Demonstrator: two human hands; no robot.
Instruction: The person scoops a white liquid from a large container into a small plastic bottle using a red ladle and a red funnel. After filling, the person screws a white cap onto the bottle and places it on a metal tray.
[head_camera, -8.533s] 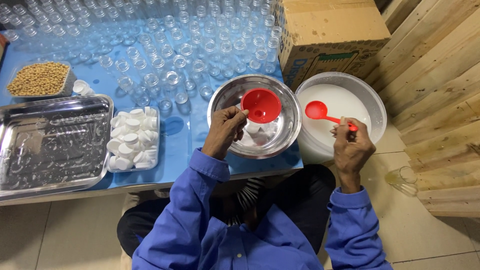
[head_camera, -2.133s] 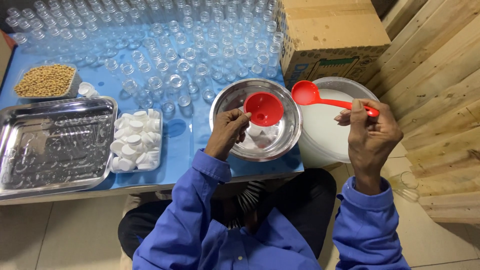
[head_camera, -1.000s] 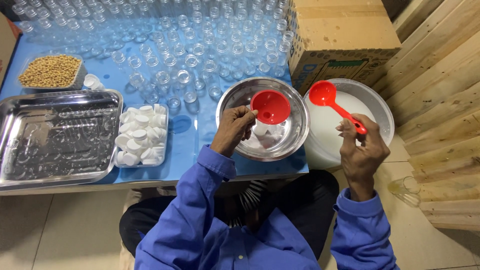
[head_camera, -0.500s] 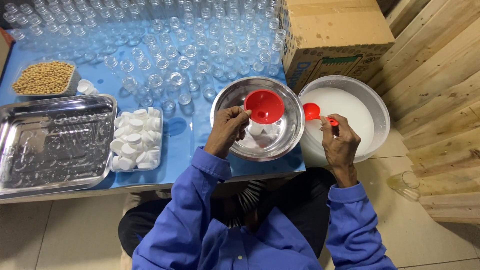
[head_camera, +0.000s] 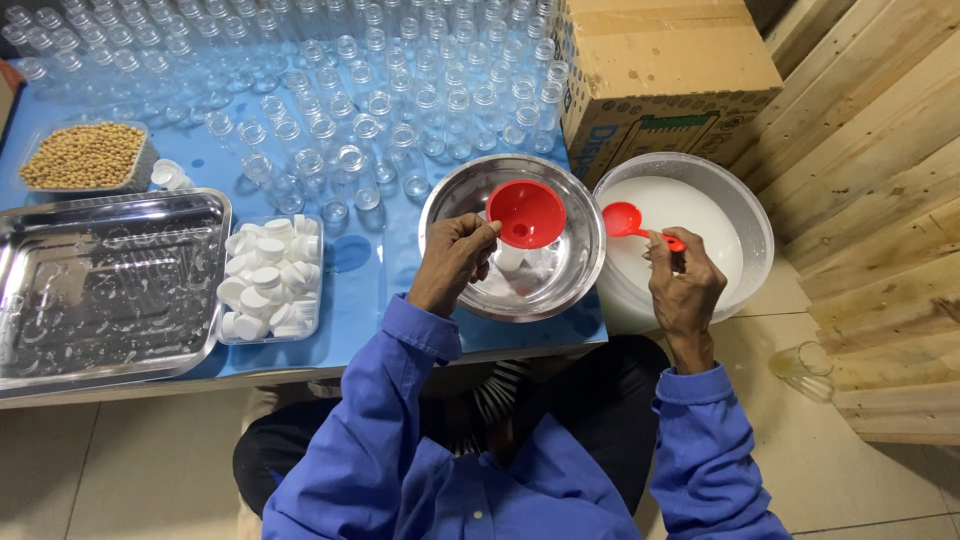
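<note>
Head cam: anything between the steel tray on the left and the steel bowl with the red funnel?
Yes. Between the flat steel tray and the round steel bowl sits a clear plastic tub of white caps on the blue tabletop.

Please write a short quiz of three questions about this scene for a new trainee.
1. True or false: the red funnel stands over the steel bowl.
2. What does the right hand hold?
A. a red spoon
B. a glass vial
C. a white cap
3. Fill in: the tub of white liquid is on the person's ____ side.

Key: 1 true; 2 A; 3 right. The left hand steadies the funnel.
</note>
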